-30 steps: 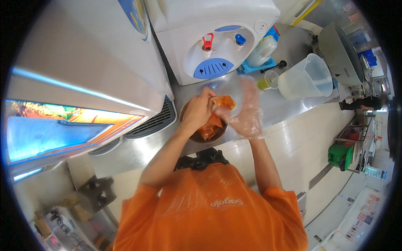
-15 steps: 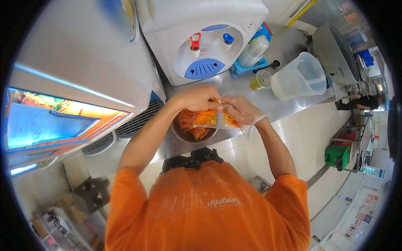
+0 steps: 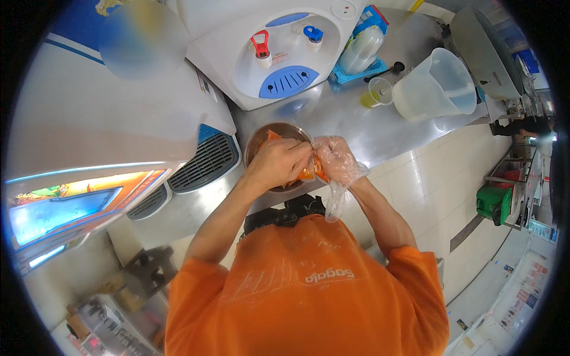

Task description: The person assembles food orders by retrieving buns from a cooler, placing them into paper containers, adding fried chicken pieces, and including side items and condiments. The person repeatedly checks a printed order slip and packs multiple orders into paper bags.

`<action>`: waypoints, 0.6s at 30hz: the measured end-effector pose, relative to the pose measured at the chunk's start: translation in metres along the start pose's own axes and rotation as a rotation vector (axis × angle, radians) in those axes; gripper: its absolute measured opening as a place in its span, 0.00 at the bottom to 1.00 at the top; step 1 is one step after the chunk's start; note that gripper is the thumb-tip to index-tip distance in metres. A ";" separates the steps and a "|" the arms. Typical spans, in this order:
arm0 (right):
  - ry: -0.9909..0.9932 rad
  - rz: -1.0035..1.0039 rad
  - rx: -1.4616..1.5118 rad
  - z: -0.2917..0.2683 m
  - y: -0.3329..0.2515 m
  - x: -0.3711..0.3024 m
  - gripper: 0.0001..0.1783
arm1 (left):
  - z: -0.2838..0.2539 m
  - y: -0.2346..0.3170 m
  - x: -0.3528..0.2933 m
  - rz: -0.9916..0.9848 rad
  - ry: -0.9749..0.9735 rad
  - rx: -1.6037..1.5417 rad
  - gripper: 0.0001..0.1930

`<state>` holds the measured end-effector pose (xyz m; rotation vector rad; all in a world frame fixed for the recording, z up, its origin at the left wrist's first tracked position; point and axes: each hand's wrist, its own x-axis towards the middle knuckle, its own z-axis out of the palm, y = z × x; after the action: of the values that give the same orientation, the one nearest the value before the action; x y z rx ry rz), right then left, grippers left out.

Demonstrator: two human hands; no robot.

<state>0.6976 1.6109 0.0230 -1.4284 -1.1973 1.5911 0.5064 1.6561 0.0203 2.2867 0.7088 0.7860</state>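
Both hands meet over a round metal bowl [image 3: 294, 132] near the counter's front edge. My left hand [image 3: 280, 160], bare, is closed on a clear plastic packet [image 3: 306, 175] with orange, sauce-like contents. My right hand [image 3: 335, 159] wears a thin clear plastic glove, its loose cuff hanging below the wrist, and its fingers are closed on the packet's other side. Between the two fists the packet is bunched up. Orange-red pieces lie in the bowl, mostly hidden beneath my left hand; I cannot make out what they are.
Behind the bowl stands a white water dispenser [image 3: 237, 59]. Farther right on the steel counter [image 3: 350, 130] are a small clear cup [image 3: 380, 92], a translucent pitcher [image 3: 432, 89] and a large grey pot [image 3: 484, 50]. A machine with a black drip grille [image 3: 205, 163] is at left.
My hands have come closer together and turned downward over the bowl, bunching the packet that was stretched flatter between them. The whole view has shifted slightly.
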 end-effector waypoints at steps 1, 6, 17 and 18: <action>0.007 0.014 0.049 0.004 0.008 0.002 0.14 | 0.003 -0.001 -0.003 0.036 0.063 0.044 0.04; -0.058 -0.180 -0.216 -0.013 -0.002 0.005 0.18 | -0.002 -0.012 -0.009 -0.154 -0.036 -0.124 0.06; 0.144 -0.612 -0.972 -0.009 -0.032 -0.003 0.13 | -0.011 -0.072 0.018 -0.473 -0.511 -0.618 0.19; 0.089 -0.417 -0.868 -0.015 -0.046 -0.002 0.09 | -0.015 -0.065 0.020 -0.522 -0.464 -0.706 0.19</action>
<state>0.7087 1.6282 0.0664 -1.5563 -2.1023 0.7154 0.4918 1.7182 -0.0075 1.4620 0.6319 0.1850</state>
